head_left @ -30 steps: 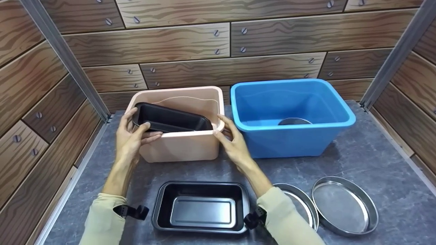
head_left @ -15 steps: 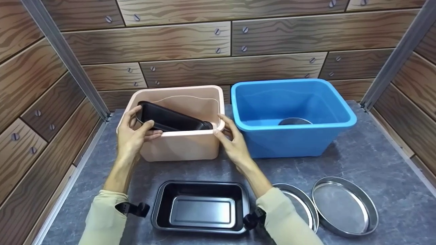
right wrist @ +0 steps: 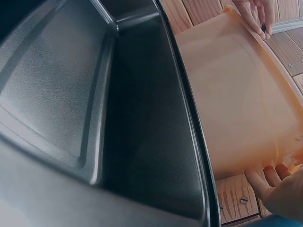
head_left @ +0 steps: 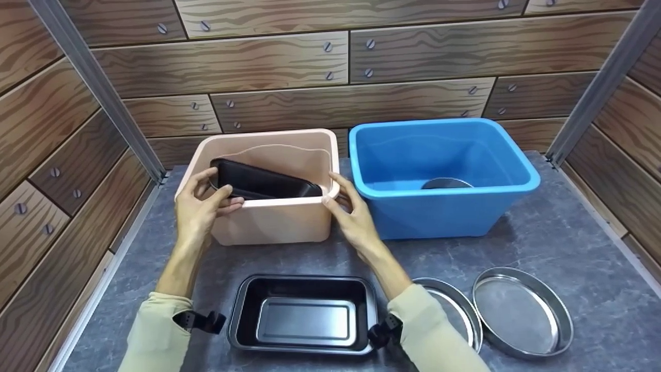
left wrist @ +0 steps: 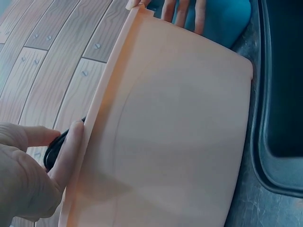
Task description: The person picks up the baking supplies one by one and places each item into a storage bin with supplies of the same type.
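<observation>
My left hand [head_left: 199,209] pinches the left end of a black loaf pan [head_left: 266,181] that lies slanted inside the peach bin [head_left: 273,222]. In the left wrist view only a dark bit of the pan's rim [left wrist: 55,150] shows between thumb and fingers, right at the bin's edge. At the bin's front right corner, my right hand [head_left: 356,219] holds the rim, thumb in front and fingers along the side. The pan's lower part is hidden behind the bin's front wall.
A larger black loaf pan [head_left: 307,320] lies on the grey table before the bins. Two round metal pans [head_left: 521,315] sit at the front right, one partly behind my right sleeve. The blue bin [head_left: 428,214] stands to the right with a round dark pan [head_left: 446,183] inside.
The black loaf pan has tipped so that less of its inside shows, and its left end has shifted slightly right and lower with my left hand. My right hand has stayed put.
</observation>
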Available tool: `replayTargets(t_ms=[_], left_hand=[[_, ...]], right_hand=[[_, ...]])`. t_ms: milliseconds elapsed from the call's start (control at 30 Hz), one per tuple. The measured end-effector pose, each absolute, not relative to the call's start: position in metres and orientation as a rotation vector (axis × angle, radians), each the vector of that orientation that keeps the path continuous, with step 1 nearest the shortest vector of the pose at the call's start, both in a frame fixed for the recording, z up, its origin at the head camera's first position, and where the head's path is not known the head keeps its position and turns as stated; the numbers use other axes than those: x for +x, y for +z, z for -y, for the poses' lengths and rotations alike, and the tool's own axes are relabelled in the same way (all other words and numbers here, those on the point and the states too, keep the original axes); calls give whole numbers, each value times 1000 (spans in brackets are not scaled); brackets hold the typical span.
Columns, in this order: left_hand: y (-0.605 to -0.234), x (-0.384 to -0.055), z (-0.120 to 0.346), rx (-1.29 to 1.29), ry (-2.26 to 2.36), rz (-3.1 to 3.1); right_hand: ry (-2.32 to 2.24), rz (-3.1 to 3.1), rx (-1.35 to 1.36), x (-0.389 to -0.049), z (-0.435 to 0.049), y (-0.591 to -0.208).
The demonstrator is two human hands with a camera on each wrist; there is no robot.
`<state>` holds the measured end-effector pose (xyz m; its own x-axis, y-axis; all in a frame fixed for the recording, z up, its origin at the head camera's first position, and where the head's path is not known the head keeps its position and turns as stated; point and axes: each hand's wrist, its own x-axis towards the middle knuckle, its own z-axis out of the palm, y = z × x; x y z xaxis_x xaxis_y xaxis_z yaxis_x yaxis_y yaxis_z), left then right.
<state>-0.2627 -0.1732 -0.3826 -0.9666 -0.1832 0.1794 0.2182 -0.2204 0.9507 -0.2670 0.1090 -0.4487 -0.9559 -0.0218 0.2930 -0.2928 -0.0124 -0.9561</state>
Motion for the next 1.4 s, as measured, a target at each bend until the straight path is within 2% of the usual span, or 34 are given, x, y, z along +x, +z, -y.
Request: replayTargets(t_ms=[500, 1400], left_hand=[[-384, -261, 177, 37, -2310, 1774], [-394, -232, 199, -201, -2239, 1829]], right_hand=[[2082, 2076, 316, -267, -109, -448], [2044, 2138, 340, -267, -114, -447]])
